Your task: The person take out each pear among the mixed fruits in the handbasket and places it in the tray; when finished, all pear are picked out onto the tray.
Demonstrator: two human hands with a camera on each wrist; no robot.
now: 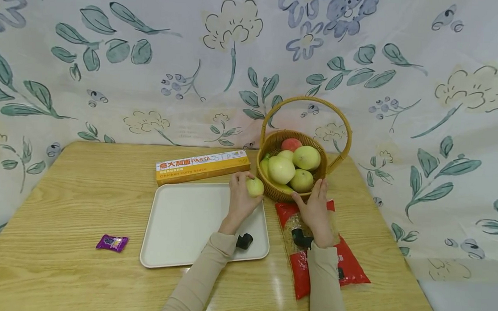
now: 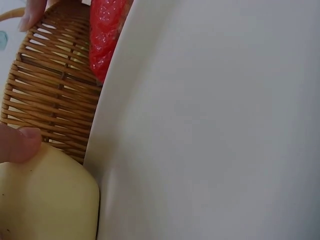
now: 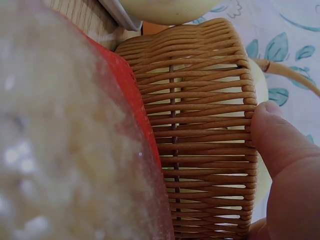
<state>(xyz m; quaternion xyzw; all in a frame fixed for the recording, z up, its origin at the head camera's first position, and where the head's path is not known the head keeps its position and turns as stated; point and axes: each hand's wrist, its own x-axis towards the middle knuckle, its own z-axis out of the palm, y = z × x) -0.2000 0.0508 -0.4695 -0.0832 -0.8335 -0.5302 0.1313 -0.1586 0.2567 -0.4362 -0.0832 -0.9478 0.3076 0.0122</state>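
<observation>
My left hand (image 1: 240, 198) holds a pale yellow-green round fruit (image 1: 254, 187) between thumb and fingers, over the right side of a white tray (image 1: 189, 222). In the left wrist view the held fruit (image 2: 50, 197) shows small dark specks, with the thumb on it. My right hand (image 1: 315, 212) touches the near rim of a wicker basket (image 1: 278, 193), fingers extended. Its thumb (image 3: 280, 135) presses the woven rim in the right wrist view. Inside the basket lie several pale green and yellow fruits (image 1: 281, 170) and a red one (image 1: 291, 144).
An orange and white pasta box (image 1: 203, 166) stands behind the tray. A red bag with a see-through window (image 1: 298, 271) lies under the right forearm, in front of the basket. A purple wrapped candy (image 1: 112, 243) is left of the tray. The basket's tall handle (image 1: 306, 98) arches upward.
</observation>
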